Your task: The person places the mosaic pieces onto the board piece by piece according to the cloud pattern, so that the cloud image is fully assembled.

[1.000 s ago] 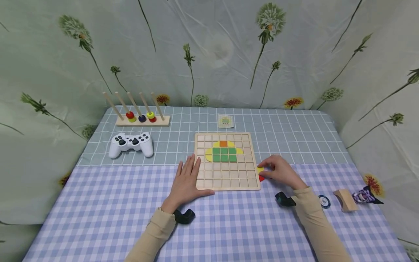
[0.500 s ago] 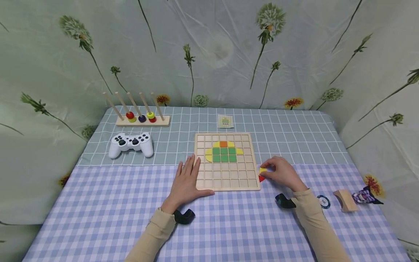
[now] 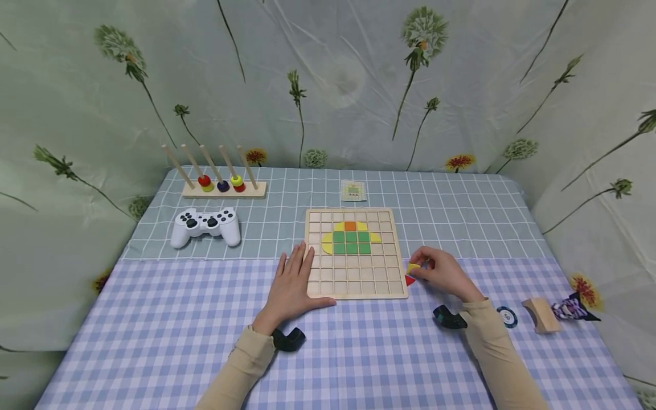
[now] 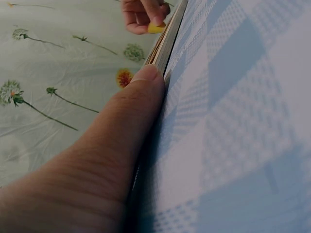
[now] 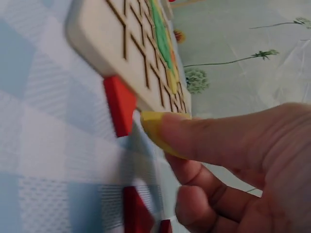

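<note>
Right hand (image 3: 443, 273) has just lifted a yellow piece (image 3: 413, 266) off the desk (image 3: 154, 319), pinching it right of the grid board (image 3: 351, 287); left hand (image 3: 292, 282) stays spread flat, bracing the board.

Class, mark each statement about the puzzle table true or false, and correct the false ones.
1. The right hand pinches a small yellow puzzle piece. True.
2. The left hand lies flat against the left edge of the square wooden grid board. True.
3. The white game controller sits on the grid board. False: it lies on the tablecloth, left of the board and apart from it.
4. A red puzzle piece lies beside the board's right edge. True.
5. The board's front rows are filled with green tiles. False: the green tiles sit in the far half; the front rows are bare.
</note>
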Available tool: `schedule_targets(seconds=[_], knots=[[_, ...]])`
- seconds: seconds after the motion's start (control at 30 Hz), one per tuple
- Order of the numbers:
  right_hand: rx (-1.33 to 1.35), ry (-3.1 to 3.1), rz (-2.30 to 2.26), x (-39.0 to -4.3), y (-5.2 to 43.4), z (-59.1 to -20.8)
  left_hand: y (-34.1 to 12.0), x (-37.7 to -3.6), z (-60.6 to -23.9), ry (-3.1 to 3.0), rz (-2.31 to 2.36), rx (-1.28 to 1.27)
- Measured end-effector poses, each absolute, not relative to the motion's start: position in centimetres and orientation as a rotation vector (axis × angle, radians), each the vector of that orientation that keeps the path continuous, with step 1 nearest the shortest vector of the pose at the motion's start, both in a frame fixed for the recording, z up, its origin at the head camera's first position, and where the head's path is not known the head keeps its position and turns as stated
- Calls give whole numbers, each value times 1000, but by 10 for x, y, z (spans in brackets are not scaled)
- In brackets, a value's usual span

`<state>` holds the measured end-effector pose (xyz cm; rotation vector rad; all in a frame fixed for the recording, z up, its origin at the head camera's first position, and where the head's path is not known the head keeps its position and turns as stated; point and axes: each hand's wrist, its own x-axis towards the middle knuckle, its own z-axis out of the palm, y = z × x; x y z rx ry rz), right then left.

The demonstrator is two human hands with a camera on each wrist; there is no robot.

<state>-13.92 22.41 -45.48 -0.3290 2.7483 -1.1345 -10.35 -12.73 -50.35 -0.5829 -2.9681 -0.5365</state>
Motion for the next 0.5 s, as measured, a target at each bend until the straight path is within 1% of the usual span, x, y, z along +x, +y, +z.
schedule_targets(seconds=[0.23, 0.5], knots=[[-245, 2736, -1220, -147, 212, -448, -128, -103, -503, -2958, -554, -577], [-322, 2739, -1288, -161, 188, -447, -127, -104, -503, -2979, -539, -580]])
